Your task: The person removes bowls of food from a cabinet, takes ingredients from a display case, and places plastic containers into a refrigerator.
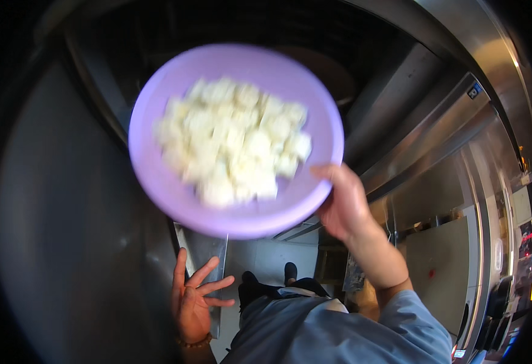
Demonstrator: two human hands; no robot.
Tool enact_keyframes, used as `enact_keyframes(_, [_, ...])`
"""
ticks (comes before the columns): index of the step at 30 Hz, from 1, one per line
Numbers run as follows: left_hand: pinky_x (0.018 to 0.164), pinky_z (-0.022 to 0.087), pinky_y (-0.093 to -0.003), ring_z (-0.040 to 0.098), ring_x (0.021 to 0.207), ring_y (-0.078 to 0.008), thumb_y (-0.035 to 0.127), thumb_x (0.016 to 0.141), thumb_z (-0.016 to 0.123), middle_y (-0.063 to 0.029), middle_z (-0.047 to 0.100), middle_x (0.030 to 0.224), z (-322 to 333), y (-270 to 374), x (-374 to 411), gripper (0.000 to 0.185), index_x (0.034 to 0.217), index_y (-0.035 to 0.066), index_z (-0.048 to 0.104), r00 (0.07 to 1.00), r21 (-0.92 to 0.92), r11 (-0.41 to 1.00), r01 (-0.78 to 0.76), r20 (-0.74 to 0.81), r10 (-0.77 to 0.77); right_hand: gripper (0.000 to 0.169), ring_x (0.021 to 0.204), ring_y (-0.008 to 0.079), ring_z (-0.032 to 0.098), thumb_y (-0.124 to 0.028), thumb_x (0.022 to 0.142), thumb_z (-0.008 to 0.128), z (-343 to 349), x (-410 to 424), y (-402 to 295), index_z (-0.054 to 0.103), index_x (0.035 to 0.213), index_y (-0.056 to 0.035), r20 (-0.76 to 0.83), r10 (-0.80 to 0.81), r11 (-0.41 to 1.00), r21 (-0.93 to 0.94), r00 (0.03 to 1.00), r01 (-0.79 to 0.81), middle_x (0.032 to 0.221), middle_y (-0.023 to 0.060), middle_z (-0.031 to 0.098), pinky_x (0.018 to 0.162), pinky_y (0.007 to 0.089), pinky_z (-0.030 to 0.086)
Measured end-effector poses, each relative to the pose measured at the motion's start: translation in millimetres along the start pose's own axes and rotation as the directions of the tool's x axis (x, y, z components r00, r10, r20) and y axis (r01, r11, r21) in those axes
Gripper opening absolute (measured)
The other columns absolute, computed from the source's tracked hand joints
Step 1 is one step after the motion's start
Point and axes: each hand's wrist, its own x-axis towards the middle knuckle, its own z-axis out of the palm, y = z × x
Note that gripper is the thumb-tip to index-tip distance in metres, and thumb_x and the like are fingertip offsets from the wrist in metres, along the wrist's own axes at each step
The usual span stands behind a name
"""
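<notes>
A round purple plastic basin [175,200] fills the upper middle of the view, slightly blurred. It holds a heap of pale, whitish food pieces [234,141] that look like cauliflower florets, though blur leaves this unsure. My right hand [343,195] grips the basin's lower right rim, thumb over the inside edge and the other fingers hidden beneath. My left hand [200,295] is below and left of the basin, palm showing and fingers spread, touching nothing visible. A beaded bracelet [196,340] circles that wrist.
A large grey metal surface [79,236] takes up the left side. Stainless steel panels [434,150] line the right, with a pale flat surface [439,268] below them. Beneath me are a light floor [270,257] and my dark shoes [290,271]. The area behind the basin is very dark.
</notes>
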Motion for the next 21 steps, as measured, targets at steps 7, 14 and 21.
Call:
enact_keyframes(7, [0.063, 0.061, -0.0407, 0.064, 0.098, -0.0398, 0.020, 0.095, 0.045, -0.0344, 0.053, 0.121, 22, 5, -13, 0.065, 0.147, -0.002, 0.013, 0.998, 0.141, 0.988, -0.069, -0.004, 0.070, 0.038, 0.116, 0.0398, 0.050, -0.006, 0.090, 0.045, -4, 77, -70, 0.034, 0.118, 0.0172, 0.019, -0.334, 0.920, 0.225, 0.942, 0.322, 0.124, 0.0286, 0.043, 0.097, 0.0478, 0.050])
enact_keyframes(14, [0.063, 0.061, -0.0401, 0.065, 0.095, -0.0392, 0.019, 0.093, 0.049, -0.0322, 0.055, 0.119, 27, 12, -25, 0.068, 0.147, -0.003, 0.013, 0.996, 0.161, 0.985, -0.061, -0.046, 0.070, 0.033, 0.115, 0.0438, 0.048, -0.001, 0.092, 0.041, 12, 96, -85, 0.030, 0.118, 0.0146, -0.301, -0.266, 0.878, 0.318, 0.916, 0.359, 0.121, 0.0280, 0.034, 0.093, 0.0582, 0.051])
enact_keyframes(21, [0.063, 0.061, -0.0387, 0.065, 0.095, -0.0380, 0.019, 0.093, 0.047, -0.0310, 0.057, 0.118, 19, 16, -27, 0.066, 0.146, -0.003, 0.015, 0.994, 0.189, 0.978, -0.090, -0.041, 0.100, 0.027, 0.106, 0.0386, 0.057, -0.005, 0.093, 0.038, -3, 88, -73, 0.034, 0.115, 0.0106, -0.237, -0.237, 0.948, 0.153, 0.942, 0.278, 0.106, 0.0218, 0.044, 0.090, 0.0513, 0.054])
